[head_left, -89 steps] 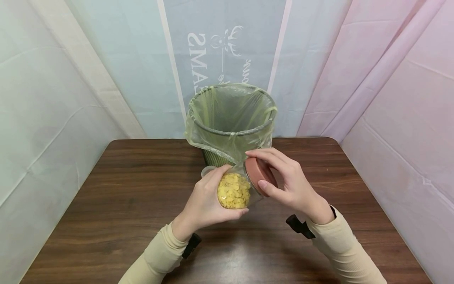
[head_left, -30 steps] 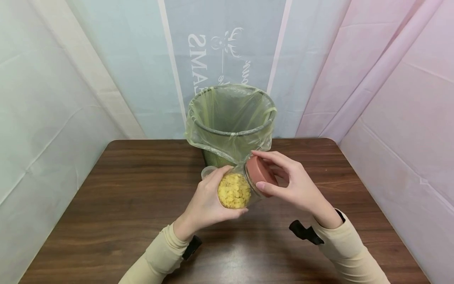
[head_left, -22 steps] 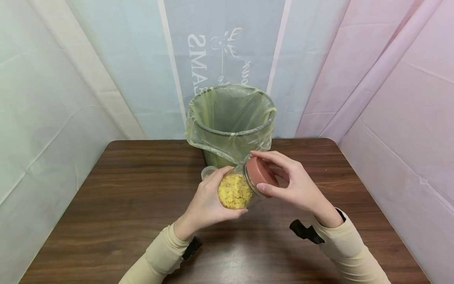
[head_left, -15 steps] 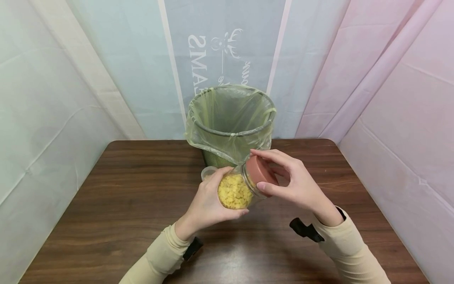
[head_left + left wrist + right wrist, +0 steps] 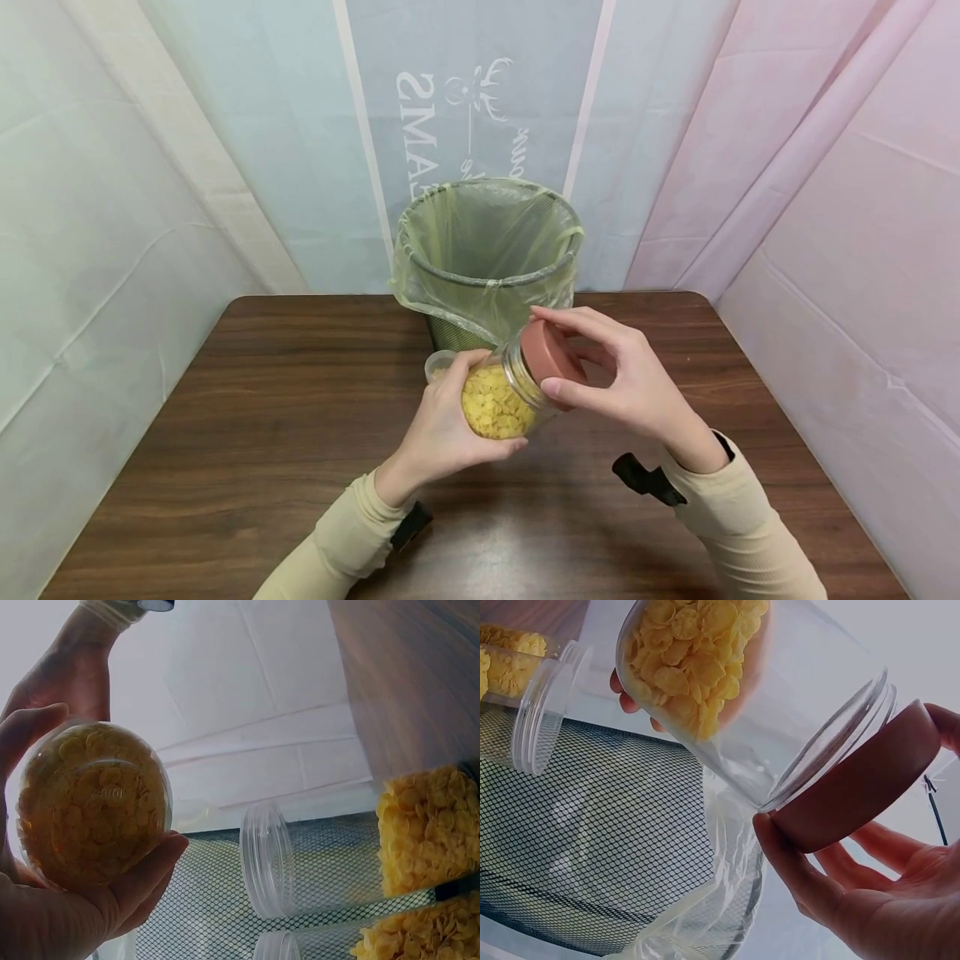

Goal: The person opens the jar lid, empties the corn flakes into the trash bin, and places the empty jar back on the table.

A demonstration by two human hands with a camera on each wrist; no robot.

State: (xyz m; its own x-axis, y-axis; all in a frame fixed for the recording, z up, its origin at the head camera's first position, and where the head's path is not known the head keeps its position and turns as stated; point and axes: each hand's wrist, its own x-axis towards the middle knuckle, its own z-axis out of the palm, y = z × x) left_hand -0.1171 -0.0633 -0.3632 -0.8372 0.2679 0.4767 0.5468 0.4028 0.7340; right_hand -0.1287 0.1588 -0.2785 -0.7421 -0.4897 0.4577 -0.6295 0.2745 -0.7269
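My left hand (image 5: 442, 417) grips a clear jar (image 5: 517, 367) partly filled with yellow corn flakes (image 5: 495, 404), tilted with its mouth toward the right. Its round bottom shows in the left wrist view, with fingers and thumb around it. With fingers and thumb spread over its edge, my right hand (image 5: 626, 375) holds a reddish-brown lid (image 5: 551, 358) at the jar's mouth. In the right wrist view the lid (image 5: 862, 780) sits slanted against the clear rim, with a gap on one side.
A mesh waste bin (image 5: 457, 333) with a pale yellow-green liner (image 5: 487, 304) stands behind the hands. Near it are two clear lidless jars (image 5: 262, 859) of flakes, mostly hidden in the head view. Everything stands on a dark wood table (image 5: 300, 400) between fabric walls.
The lid and right hand have risen slightly. The jar has turned a little, so its ringed neck shows more below the lid. The bin has stayed put.
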